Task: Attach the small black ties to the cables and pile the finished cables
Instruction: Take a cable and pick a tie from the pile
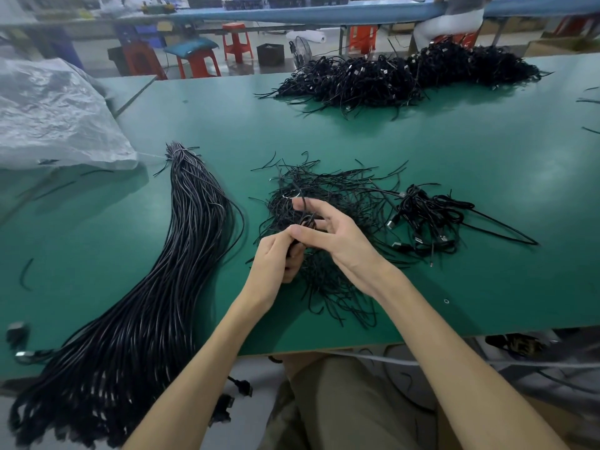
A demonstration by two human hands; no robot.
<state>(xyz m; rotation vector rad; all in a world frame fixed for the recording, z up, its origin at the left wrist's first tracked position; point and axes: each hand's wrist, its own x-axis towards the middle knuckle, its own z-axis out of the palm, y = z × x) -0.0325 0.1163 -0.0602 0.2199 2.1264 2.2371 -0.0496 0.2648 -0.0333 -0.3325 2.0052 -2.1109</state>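
A heap of small black ties [328,196] lies in the middle of the green table [470,151]. Over its near side my left hand [279,254] grips a coiled black cable, fingers curled round it. My right hand [328,235] pinches a black tie [306,219] at that coil with thumb and forefinger, its other fingers spread. A thick bundle of long untied cables [181,248] runs from the table's left middle down over the near edge. A small pile of tied cables [425,222] sits just right of my hands. A far bigger pile of cables [406,76] lies at the back.
A crumpled clear plastic bag [55,115] covers the table's left rear. Stray ties [26,274] lie loose at the left. Beyond the table stand red stools [237,40], a floor fan [302,51] and a blue bench with a seated person [454,17].
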